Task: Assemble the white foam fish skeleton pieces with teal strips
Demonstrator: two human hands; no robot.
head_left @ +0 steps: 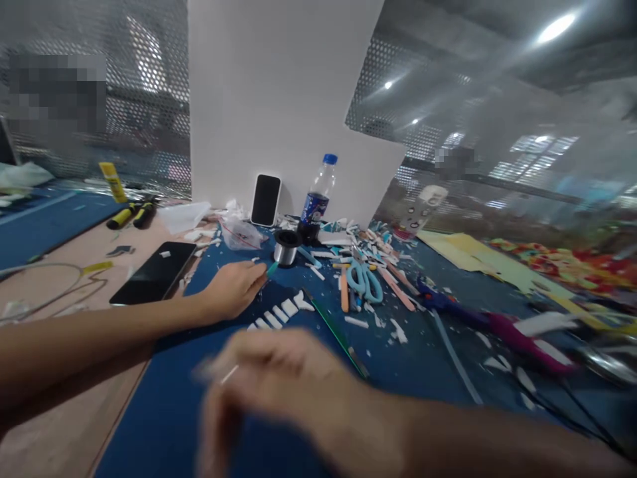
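Head view: a small teal piece (pixel 271 269) is pinched at the fingertips of the left hand (pixel 237 290), just beside a spool (pixel 285 251) on the blue mat (pixel 154 418). The right hand (pixel 293 375) is blurred and held nearer the camera with its fingers bent, and whether anything is gripped by it cannot be told. Beyond it, a row of white pieces (pixel 288 307) is laid out on the mat, with a slim green tool (pixel 334 328) placed beside their right end.
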